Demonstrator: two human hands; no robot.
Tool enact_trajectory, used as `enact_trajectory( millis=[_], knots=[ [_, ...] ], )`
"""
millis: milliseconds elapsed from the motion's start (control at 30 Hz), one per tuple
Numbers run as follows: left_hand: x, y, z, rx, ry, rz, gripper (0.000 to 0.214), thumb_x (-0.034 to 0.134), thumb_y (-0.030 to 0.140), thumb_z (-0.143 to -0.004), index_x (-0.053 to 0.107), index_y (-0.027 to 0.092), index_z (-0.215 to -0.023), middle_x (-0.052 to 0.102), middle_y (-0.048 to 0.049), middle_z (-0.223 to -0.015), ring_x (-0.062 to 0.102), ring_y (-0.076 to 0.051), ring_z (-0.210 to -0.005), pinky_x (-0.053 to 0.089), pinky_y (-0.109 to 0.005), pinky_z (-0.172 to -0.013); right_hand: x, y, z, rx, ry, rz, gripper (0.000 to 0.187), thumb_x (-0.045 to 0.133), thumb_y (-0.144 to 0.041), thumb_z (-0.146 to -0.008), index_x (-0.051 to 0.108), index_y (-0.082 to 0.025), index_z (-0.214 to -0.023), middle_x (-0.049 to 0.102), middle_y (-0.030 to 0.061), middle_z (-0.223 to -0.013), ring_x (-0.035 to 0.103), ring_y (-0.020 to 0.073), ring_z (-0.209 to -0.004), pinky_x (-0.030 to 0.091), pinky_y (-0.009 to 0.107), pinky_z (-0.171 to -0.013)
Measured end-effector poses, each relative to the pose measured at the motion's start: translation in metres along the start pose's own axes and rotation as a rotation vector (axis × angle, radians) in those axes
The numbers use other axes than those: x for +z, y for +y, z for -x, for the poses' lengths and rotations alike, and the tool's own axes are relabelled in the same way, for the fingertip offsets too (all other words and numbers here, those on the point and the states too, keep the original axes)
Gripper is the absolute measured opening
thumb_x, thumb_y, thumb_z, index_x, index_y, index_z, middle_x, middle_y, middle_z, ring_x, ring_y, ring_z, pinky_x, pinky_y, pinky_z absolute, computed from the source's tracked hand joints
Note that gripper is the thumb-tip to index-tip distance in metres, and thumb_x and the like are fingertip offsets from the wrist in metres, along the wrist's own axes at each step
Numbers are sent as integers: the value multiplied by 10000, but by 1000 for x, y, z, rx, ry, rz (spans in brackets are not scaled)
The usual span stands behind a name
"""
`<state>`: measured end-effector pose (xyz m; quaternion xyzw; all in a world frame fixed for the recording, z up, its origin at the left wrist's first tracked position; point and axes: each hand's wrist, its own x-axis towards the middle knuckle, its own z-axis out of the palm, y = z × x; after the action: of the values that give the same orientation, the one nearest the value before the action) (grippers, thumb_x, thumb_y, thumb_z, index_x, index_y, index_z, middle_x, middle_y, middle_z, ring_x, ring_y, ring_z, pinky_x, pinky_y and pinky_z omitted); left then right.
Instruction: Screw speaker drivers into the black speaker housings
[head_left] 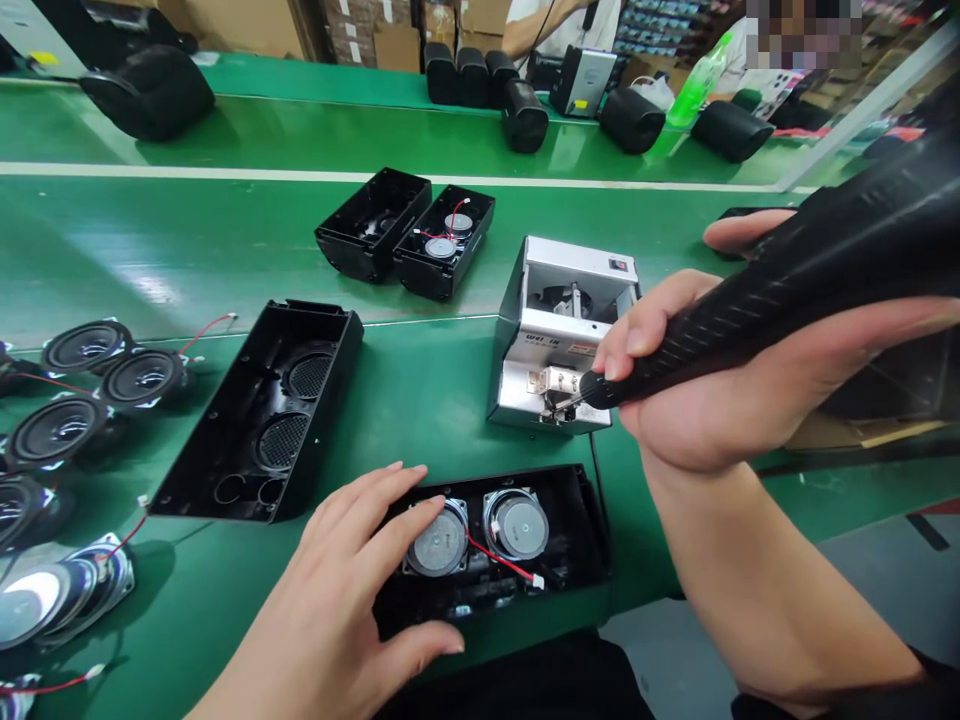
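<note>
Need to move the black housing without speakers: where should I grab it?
Pinch the housing by its long right rim from above, thumb inside: it lies open side up, and that thin wall stands away from the loose speakers.

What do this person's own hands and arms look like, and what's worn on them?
The left hand and the right hand are bare, with short nails; no gloves, rings or watch show. The right forearm is also bare, up to a black sleeve at the bottom edge of the view.
</note>
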<state>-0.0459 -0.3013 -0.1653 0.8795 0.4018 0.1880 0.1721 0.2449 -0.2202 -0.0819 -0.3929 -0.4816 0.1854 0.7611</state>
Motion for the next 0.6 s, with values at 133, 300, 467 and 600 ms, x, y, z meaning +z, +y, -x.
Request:
enact_trajectory(
  millis=[133, 300, 467, 600],
  knots=[
    [-8, 0, 3, 9, 2, -4, 820, 802, 684, -897, 513, 372, -1598, 539, -90, -1682, 540, -417, -1515, 564, -624, -1181, -3, -4, -1, 47, -61, 22, 820, 447, -1023, -839, 688, -282, -1092, 536, -29, -594, 570, 197, -455, 400, 319, -341],
    [-69, -12, -38, -102, 203, -87, 636, 708, 594, -986, 529, 445, -1578, 652, -10, -1543, 663, -314, -1359, 559, -555, -1195, -6, -1, -3, 93, -108, -66, 749, 586, -1005, -797, 643, -315, -1083, 579, -52, -521, 516, 212, -380, 382, 341, -336],
    [-123, -60, -171, -420, 243, -325, 863, 706, 551, -980, 360, 248, -1710, 531, -110, -1681, 548, -364, -1481, 381, -575, -1317, -2, -5, 3, 179, -78, -97, 724, 664, -978, -766, 642, -302, -1024, 635, -35, -572, 528, 219, -406, 403, 347, -357],
    [-119, -107, -270, -521, 125, -373, 1100, 870, 534, -873, 304, 123, -1722, 329, -273, -1774, 318, -497, -1636, 283, -648, -1338, -1, -9, 5, 231, -60, -32, 863, 594, -1027, -755, 638, -300, -1219, 628, -35, -577, 515, 231, -419, 434, 362, -384]
  ],
)
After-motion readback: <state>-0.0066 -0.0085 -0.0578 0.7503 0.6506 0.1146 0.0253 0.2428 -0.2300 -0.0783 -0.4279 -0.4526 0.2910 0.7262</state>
